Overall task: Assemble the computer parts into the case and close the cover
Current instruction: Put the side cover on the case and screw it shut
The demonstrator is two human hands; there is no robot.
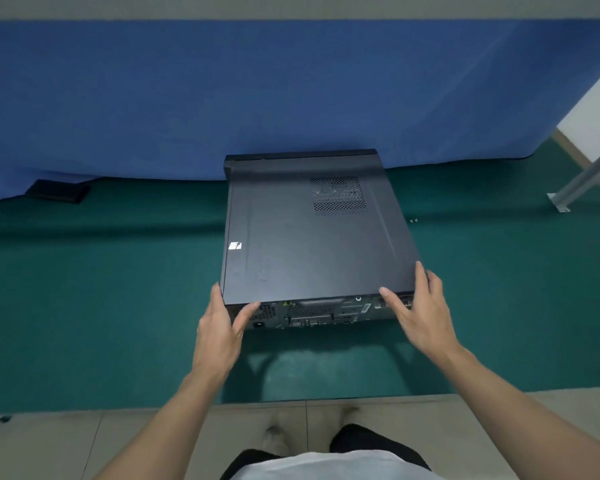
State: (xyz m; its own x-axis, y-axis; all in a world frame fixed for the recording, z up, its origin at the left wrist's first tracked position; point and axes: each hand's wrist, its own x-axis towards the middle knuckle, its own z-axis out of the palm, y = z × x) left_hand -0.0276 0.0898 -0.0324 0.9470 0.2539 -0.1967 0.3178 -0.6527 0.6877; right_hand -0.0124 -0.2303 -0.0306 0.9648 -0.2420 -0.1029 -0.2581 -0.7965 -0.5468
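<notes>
A black computer case [312, 233] lies flat on the green table [101, 289], its rear port panel [323, 311] facing me. The dark cover panel with a vent grid [338, 195] lies on top of the case. My left hand [222, 323] grips the near left corner, thumb on the rear panel and fingers along the left side. My right hand [420, 306] grips the near right corner, thumb on the rear panel and fingers on the cover's right edge. The inside of the case is hidden.
A blue cloth [257, 91] hangs behind the table. A small black flat object [58, 191] lies at the far left by the cloth. Two tiny screws [413, 220] lie right of the case. A metal post [582, 178] stands at the far right.
</notes>
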